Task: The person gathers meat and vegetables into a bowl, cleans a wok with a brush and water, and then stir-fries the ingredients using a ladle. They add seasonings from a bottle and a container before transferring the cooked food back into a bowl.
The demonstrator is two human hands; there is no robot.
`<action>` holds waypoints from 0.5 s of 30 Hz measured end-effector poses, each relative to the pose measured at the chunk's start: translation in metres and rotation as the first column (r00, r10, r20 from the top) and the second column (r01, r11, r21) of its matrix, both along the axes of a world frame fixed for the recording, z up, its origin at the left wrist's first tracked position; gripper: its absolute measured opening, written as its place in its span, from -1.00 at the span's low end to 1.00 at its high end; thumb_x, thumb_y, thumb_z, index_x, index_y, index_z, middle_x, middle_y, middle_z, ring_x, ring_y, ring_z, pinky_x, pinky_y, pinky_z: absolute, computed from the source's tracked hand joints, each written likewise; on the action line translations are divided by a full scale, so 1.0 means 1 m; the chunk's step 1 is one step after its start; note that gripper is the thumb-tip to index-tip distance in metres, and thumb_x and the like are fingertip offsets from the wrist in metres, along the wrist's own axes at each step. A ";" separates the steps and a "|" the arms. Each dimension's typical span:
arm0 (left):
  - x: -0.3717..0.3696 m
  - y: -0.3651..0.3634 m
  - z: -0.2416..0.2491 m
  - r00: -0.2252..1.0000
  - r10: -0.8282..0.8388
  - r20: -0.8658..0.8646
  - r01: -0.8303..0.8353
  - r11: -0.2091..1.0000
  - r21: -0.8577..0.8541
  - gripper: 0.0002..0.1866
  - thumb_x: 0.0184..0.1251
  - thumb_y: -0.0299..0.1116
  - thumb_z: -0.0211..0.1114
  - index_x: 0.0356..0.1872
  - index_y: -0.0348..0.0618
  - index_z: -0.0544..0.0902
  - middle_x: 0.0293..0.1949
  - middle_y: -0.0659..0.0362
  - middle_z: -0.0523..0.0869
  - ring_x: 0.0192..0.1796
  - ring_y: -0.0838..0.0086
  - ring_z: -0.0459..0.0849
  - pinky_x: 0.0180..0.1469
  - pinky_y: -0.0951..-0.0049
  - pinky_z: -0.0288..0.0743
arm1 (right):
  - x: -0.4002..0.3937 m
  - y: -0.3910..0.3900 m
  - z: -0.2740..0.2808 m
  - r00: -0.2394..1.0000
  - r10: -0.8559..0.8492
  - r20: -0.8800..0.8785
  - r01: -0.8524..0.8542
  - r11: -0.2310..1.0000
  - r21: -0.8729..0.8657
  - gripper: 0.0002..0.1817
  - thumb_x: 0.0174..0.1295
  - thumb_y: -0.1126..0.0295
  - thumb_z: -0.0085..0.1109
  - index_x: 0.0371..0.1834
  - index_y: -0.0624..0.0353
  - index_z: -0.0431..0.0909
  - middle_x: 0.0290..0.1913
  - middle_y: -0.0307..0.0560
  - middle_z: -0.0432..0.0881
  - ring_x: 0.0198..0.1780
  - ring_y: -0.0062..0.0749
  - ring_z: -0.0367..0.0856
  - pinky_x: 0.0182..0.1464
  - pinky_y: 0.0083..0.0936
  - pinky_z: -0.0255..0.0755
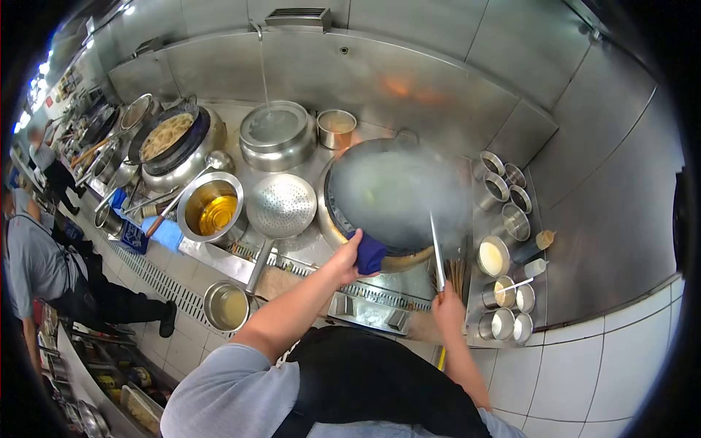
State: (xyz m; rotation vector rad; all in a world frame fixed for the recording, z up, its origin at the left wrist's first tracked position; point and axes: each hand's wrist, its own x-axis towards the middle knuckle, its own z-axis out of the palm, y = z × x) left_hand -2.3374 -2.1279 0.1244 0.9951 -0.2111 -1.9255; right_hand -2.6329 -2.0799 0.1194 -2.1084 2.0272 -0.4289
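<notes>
A dark wok (pixel 365 212) sits on a round burner before me, its inside veiled by thick steam; a small greenish patch shows faintly through it. My left hand (pixel 346 261) is closed on a folded dark blue cloth (pixel 371 253) at the wok's near rim. Whether the rim or a handle lies inside the cloth is hidden. In my right hand (pixel 447 308) is the wooden grip of a long-handled metal cooking tool (pixel 437 252). Its shaft rises over the wok's right side, and its head is lost in the steam, so the kind cannot be told.
Left of the wok rest a perforated strainer (pixel 281 206), a pot of amber oil (pixel 212 208) and a lidded-looking steel vessel (pixel 274 131) under running water. Seasoning tins (pixel 493 257) line the right side. Another wok (pixel 168 136) stands farther left. Two people (pixel 55 255) are at the left.
</notes>
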 end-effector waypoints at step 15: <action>-0.037 -0.052 -0.028 0.958 0.090 0.273 -0.133 0.981 0.143 -0.82 0.15 -0.40 0.15 -0.20 -0.06 0.47 -0.41 0.13 0.60 -0.46 0.33 0.59 -0.58 0.29 0.46 | -0.010 0.043 -0.021 0.963 -0.090 0.254 0.086 0.996 0.027 -0.50 0.16 0.39 0.08 0.20 0.22 0.34 -0.32 0.24 0.59 -0.26 0.22 0.58 -0.25 -0.02 0.43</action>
